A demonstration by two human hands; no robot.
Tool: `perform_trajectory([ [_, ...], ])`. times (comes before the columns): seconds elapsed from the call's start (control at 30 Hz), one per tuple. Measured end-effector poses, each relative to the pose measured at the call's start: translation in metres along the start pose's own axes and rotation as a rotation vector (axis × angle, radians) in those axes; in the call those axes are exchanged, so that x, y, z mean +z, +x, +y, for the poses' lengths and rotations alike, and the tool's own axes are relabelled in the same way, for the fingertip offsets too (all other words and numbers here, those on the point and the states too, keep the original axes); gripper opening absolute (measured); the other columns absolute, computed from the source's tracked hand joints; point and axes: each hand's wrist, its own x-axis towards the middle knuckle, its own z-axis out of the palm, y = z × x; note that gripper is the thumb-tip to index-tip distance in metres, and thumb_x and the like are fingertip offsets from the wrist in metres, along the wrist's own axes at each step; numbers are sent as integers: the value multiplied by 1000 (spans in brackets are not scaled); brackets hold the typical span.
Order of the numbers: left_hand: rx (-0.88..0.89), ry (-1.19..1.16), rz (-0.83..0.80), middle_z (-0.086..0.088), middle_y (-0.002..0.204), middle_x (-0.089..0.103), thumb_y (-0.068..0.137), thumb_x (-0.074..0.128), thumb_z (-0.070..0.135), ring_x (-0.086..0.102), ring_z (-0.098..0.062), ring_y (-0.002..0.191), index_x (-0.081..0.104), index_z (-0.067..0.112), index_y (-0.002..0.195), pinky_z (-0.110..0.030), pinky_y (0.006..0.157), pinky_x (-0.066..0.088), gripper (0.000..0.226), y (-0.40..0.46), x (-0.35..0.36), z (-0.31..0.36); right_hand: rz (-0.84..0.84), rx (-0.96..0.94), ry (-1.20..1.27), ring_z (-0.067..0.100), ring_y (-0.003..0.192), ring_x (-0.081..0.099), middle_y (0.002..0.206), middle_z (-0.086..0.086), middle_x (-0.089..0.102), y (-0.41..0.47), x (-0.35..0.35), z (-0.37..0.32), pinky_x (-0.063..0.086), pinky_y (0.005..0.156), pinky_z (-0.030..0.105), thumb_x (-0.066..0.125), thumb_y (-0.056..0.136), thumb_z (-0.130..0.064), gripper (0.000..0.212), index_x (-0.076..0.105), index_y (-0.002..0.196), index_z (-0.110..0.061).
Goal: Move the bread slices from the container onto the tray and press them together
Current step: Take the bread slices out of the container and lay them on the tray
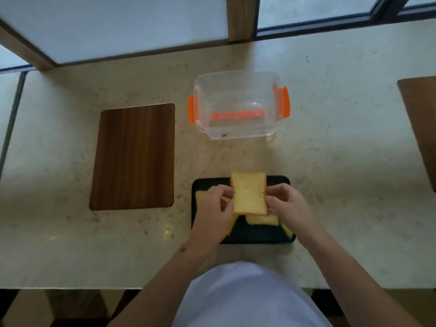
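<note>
Left hand (218, 204): pinching the bread slice (249, 193) by its left edge
Right hand (286, 204): pinching its right edge
Tray (257, 234): black, holding other slices
Container (238, 103): clear, farther away

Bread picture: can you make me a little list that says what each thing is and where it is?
bread in hands: one slice held over the tray, pinched at both side edges
left hand: fingers on the slice's left edge
right hand: fingers on the slice's right edge
tray: black, near the counter's front edge
other bread: more slices lying on the tray, partly hidden
container: clear, orange clips, behind the tray, no bread inside
board: wooden, left of the tray, bare
</note>
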Motion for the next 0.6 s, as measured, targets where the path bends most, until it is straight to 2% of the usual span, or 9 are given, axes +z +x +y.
perform_trajectory([
  [0.13,0,-40,-90,16,98,55,91,64,17,61,-2,86,59,31,99,-20,70,54,16,-20,24,-13,47,-7,-129,9,82,66,99,-4,69,-6,0,21,55,67,26,63,92,-16,16,63,105,-24],
  [0.27,-11,-55,-101,21,99,54,89,65,19,60,2,89,57,37,98,-14,71,53,21,-25,38,-15,61,-16,-208,11,85,66,98,-4,67,-9,-8,29,57,71,31,61,93,-17,17,62,110,-20],
  [0.33,-5,-67,-136,22,100,53,90,64,18,58,4,92,57,36,98,-13,71,52,21,-25,44,-11,71,-6,-225,11,86,66,98,-3,67,-10,-14,32,59,74,34,61,93,-16,18,62,110,-19],
  [0.5,40,-61,-193,18,103,51,89,64,15,57,-3,95,59,30,101,-23,77,55,20,-24,57,3,122,25,-235,12,86,65,98,-5,67,-11,-31,39,59,78,41,59,92,-16,20,62,111,-19],
  [0.6,57,-5,-214,14,104,53,88,65,15,57,-3,91,60,27,102,-21,75,54,19,-22,63,7,122,49,-240,14,93,65,103,-2,67,-10,-39,42,58,83,43,59,90,-14,25,62,114,-15],
])
